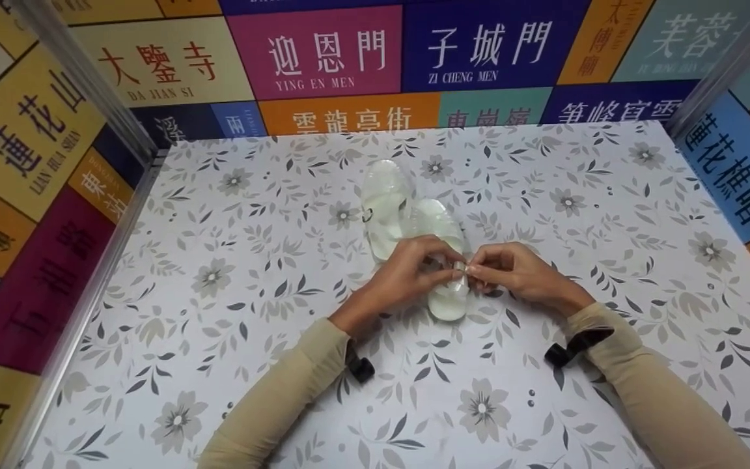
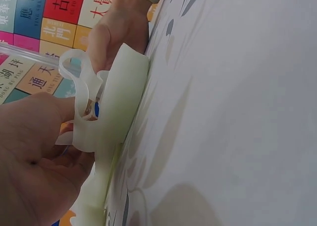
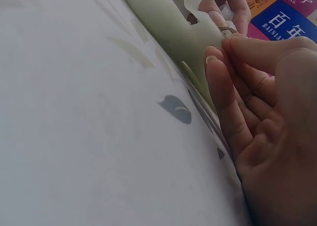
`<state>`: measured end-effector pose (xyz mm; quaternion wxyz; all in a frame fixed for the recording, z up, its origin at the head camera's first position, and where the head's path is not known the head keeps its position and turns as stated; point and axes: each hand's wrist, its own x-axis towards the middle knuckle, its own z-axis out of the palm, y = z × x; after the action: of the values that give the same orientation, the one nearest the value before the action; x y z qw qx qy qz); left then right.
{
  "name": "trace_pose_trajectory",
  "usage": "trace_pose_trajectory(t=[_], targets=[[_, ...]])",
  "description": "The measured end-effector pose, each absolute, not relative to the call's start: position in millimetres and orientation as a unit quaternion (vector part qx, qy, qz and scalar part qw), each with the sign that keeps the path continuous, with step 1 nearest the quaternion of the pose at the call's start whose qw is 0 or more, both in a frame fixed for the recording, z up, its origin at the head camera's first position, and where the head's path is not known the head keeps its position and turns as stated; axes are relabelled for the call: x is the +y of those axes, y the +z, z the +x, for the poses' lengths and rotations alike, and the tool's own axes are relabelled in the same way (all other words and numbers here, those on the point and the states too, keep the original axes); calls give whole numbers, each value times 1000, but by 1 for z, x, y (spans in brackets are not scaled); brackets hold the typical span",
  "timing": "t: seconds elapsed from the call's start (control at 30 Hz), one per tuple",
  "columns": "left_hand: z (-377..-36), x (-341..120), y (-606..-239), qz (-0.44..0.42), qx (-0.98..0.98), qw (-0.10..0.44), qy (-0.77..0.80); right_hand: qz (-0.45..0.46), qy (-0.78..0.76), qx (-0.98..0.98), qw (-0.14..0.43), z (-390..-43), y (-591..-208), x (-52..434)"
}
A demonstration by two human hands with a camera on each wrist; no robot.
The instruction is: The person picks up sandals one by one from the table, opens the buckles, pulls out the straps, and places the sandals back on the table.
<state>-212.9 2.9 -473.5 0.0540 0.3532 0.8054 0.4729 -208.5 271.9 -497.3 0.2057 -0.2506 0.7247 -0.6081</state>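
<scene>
The buckle (image 3: 228, 30) on the near sandal (image 1: 437, 221), lying twelve-to-six, sits at three o'clock from the left hand (image 1: 407, 270), nine from the right hand (image 1: 519, 273), both hands' fingers pinching its strap (image 2: 86, 137).

pale green sandals (image 1: 386, 195), grey-flowered white tabletop (image 1: 277, 378), beige sleeves (image 1: 284, 391)
</scene>
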Motion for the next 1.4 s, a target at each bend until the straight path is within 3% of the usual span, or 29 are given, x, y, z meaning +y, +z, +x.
trace_pose_trajectory(t=[0.8,1.07,1.4], targets=[[-212,6,-476,333,808,34,485,-225,-632,723,162,-210,-500,269],[-209,5,-474,332,816,78,466,-217,-626,734,148,-207,-499,271],[-209,7,-476,331,797,75,500,-230,-631,726,146,-207,-501,271]])
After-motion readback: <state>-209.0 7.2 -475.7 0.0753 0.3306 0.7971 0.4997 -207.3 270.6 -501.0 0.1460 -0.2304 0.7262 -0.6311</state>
